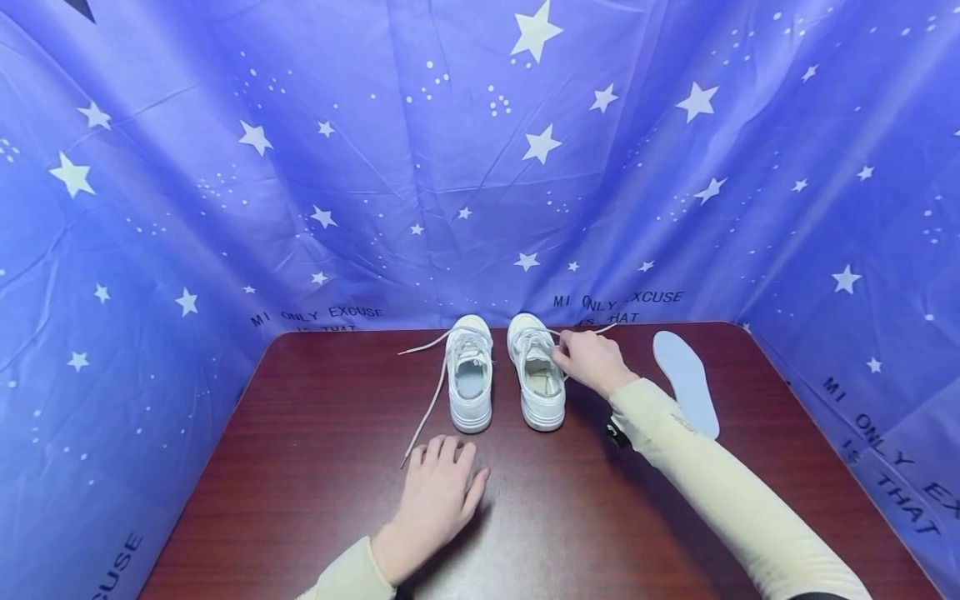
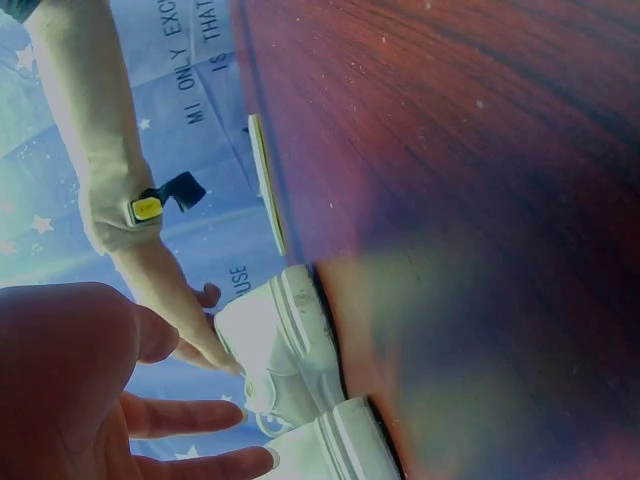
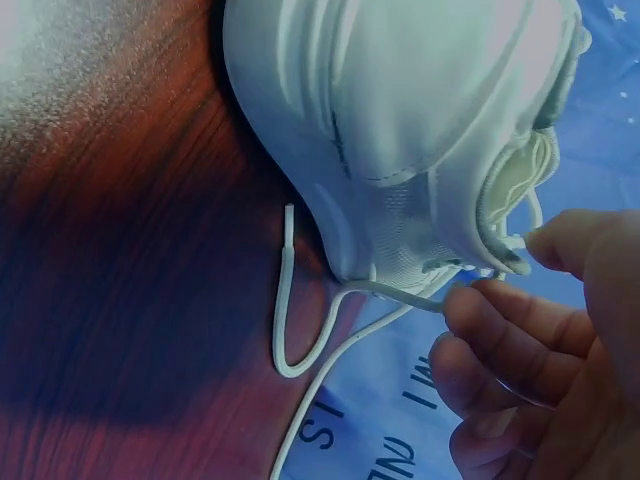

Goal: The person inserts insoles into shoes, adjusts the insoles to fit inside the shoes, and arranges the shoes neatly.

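Two white lace-up shoes stand side by side at the table's back edge, heels toward me: the left shoe [image 1: 471, 408] and the right shoe [image 1: 543, 412]. My right hand [image 1: 592, 360] is at the right shoe's lacing. In the right wrist view its thumb and bent forefinger stand apart beside the tongue [image 3: 503, 250], and the white lace [image 3: 345, 290] runs up to the fingertips. My left hand [image 1: 438, 500] hovers low over the table in front of the left shoe, fingers loosely bent and holding nothing. That shoe's lace [image 1: 429, 408] trails toward this hand.
A pale insole [image 1: 686, 379] lies flat on the right of the dark red wooden table [image 1: 300, 500], beyond my right wrist. Blue cloth [image 1: 420, 150] with white stars hangs round the back and sides, close behind the shoe toes.
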Action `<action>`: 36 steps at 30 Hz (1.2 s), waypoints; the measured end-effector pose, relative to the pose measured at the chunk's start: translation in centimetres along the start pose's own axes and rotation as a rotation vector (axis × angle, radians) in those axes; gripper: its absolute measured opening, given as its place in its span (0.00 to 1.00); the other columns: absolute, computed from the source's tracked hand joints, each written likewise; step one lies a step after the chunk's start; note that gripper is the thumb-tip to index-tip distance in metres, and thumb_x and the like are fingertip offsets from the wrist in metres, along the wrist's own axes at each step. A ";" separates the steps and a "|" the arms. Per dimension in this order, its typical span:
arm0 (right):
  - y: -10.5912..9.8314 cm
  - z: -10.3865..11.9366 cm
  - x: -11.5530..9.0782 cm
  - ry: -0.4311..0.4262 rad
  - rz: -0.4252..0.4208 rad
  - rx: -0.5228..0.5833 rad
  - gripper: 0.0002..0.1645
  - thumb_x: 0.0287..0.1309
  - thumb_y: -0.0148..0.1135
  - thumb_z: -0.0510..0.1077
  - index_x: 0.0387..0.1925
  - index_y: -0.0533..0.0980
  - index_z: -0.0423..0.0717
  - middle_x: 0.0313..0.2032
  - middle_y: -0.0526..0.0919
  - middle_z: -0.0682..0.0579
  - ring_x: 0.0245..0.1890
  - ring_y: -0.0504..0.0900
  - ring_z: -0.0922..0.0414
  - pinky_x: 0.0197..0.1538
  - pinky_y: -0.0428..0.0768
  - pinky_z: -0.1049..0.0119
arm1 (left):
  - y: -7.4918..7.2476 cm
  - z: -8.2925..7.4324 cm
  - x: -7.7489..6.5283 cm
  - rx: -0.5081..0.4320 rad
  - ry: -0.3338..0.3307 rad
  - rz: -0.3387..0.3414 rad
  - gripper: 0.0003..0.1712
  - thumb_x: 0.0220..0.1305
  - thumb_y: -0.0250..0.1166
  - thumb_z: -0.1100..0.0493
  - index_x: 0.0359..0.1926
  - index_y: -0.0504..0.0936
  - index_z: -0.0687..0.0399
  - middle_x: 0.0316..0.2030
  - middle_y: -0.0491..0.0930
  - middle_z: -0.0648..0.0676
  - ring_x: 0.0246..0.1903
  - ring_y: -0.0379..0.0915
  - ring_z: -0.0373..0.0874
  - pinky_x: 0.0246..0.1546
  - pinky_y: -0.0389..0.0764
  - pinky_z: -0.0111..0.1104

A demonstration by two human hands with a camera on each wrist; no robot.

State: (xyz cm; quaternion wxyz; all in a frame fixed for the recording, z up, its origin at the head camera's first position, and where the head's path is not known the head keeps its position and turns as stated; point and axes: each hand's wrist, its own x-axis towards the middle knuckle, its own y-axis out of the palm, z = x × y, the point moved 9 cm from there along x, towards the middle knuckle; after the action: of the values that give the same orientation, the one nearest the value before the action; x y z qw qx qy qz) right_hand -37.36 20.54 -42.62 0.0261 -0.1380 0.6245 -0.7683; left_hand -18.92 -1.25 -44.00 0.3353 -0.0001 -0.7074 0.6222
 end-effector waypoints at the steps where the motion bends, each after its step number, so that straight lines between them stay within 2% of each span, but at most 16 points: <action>1: 0.1 0.0 0.2 -0.001 0.004 0.000 0.15 0.58 0.53 0.55 0.22 0.74 0.52 0.19 0.80 0.52 0.21 0.78 0.50 0.24 0.77 0.49 | 0.0 0.0 0.0 0.000 0.001 -0.005 0.16 0.62 0.58 0.42 0.36 0.77 0.49 0.37 0.80 0.53 0.42 0.73 0.50 0.39 0.74 0.45; 7: 0.8 0.1 0.9 -0.003 0.027 -0.015 0.17 0.59 0.53 0.55 0.21 0.75 0.51 0.21 0.82 0.49 0.23 0.79 0.49 0.24 0.77 0.47 | 0.1 0.0 -0.1 -0.012 -0.006 -0.005 0.15 0.61 0.59 0.42 0.36 0.77 0.48 0.37 0.80 0.52 0.42 0.73 0.49 0.39 0.73 0.45; 13: 1.1 0.5 1.0 -0.029 0.030 -0.052 0.19 0.58 0.53 0.53 0.17 0.70 0.49 0.24 0.84 0.44 0.23 0.80 0.45 0.22 0.76 0.46 | 0.2 0.1 -0.2 -0.023 -0.011 0.004 0.15 0.61 0.59 0.43 0.37 0.78 0.49 0.37 0.80 0.53 0.41 0.72 0.50 0.40 0.73 0.46; 19: 1.2 0.7 1.2 -0.042 0.011 -0.041 0.16 0.56 0.54 0.51 0.17 0.69 0.50 0.22 0.82 0.46 0.22 0.79 0.46 0.23 0.76 0.46 | 0.3 0.3 -0.2 -0.023 -0.019 0.018 0.15 0.62 0.59 0.43 0.35 0.77 0.49 0.36 0.79 0.52 0.41 0.71 0.50 0.40 0.72 0.45; 25: 0.9 0.8 0.5 -0.044 -0.043 -0.012 0.14 0.55 0.54 0.50 0.18 0.69 0.51 0.20 0.81 0.48 0.21 0.78 0.47 0.21 0.74 0.48 | 0.5 0.2 -0.3 -0.020 -0.014 0.005 0.14 0.61 0.59 0.43 0.34 0.76 0.48 0.35 0.79 0.52 0.39 0.71 0.49 0.38 0.72 0.45; 36: -0.9 1.9 -1.2 -0.111 -0.173 0.010 0.13 0.53 0.55 0.48 0.17 0.68 0.51 0.19 0.78 0.50 0.17 0.76 0.46 0.18 0.73 0.48 | 0.4 0.2 -0.2 0.003 0.008 -0.032 0.14 0.60 0.60 0.44 0.32 0.75 0.48 0.33 0.77 0.52 0.37 0.71 0.49 0.37 0.71 0.44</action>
State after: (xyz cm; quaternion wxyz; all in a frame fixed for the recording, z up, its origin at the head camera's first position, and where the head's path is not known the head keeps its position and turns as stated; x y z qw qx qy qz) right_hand -35.63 19.16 -41.60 -0.0052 -0.2335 0.6040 -0.7620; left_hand -19.05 -1.42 -44.47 0.3481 0.0093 -0.7051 0.6177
